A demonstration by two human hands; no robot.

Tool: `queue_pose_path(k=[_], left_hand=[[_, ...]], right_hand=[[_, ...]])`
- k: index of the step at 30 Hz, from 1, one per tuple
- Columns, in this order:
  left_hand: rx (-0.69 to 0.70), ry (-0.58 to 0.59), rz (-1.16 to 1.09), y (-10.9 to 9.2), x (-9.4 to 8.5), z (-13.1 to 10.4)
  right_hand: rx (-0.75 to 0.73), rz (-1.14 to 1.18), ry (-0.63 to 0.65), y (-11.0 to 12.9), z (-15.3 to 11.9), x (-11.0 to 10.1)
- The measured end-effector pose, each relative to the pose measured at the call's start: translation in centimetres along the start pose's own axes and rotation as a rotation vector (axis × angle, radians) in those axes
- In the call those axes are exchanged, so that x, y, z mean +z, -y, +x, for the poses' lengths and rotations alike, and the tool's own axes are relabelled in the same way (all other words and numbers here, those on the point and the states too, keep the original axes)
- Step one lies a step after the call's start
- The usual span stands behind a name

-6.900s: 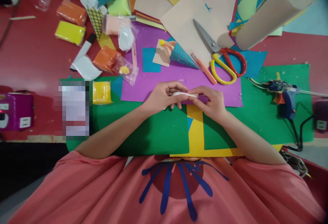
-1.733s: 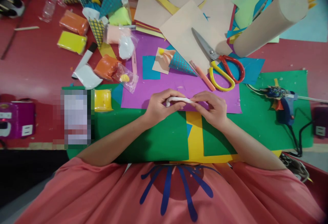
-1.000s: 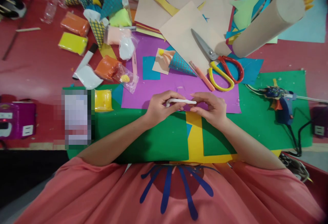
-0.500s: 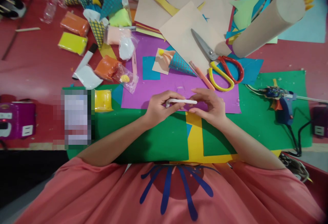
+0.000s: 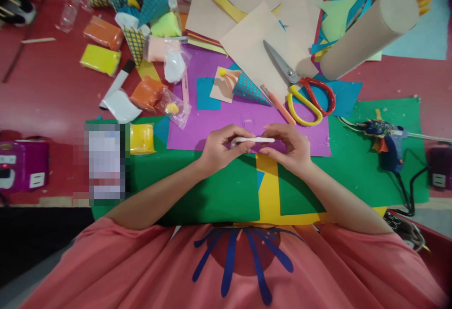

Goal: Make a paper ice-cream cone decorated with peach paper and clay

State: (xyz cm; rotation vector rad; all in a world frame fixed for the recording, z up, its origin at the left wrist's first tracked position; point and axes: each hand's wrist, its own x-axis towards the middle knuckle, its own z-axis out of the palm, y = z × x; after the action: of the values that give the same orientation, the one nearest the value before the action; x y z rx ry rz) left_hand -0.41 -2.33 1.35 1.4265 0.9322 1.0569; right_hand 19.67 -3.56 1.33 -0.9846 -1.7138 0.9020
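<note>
Pinched in my left hand (image 5: 221, 146) is a thin white roll of what looks like modelling clay (image 5: 261, 140), its left end bent and partly hidden by the fingers. The roll points right, close to level. My right hand (image 5: 289, 146) has thumb and fingers curved but apart around the roll's free tip, and no firm grip shows. Both hands are over the near edge of a purple sheet (image 5: 226, 130). Beyond them lies a small blue netted cone (image 5: 250, 89) with a peach ruffle and yellow ball, beside an orange-handled craft knife (image 5: 278, 105).
Large scissors (image 5: 305, 99) with red and yellow handles lie behind my right hand. A glue gun (image 5: 390, 149) rests on the green sheet (image 5: 353, 177) at right. Several clay packets, such as a yellow one (image 5: 142, 138), lie left. A beige cylinder (image 5: 367, 33) lies at the back right.
The white roll's free end reaches slightly farther right and looks a little thinner. Both hands have stayed nearly in place.
</note>
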Motion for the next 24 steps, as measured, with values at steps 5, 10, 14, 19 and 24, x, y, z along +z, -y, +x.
queue_pose_path(k=[5,10,14,19,24], left_hand=[[0.018,-0.035,0.000,0.00,-0.02,-0.05],[0.012,-0.047,-0.021,-0.02,-0.06,-0.15],[0.023,-0.057,-0.023,-0.04,-0.03,-0.11],[0.109,-0.051,0.042,0.02,-0.09,-0.02],[0.109,0.022,0.094,0.25,-0.16,-0.07]], right_hand=[[0.055,-0.019,-0.032,-0.03,-0.03,-0.10],[0.043,-0.017,-0.079,0.11,0.33,-0.23],[0.008,0.064,-0.079,0.02,0.37,-0.16],[0.056,0.118,-0.003,-0.10,0.20,-0.08],[-0.027,0.030,0.011,0.11,0.36,-0.20]])
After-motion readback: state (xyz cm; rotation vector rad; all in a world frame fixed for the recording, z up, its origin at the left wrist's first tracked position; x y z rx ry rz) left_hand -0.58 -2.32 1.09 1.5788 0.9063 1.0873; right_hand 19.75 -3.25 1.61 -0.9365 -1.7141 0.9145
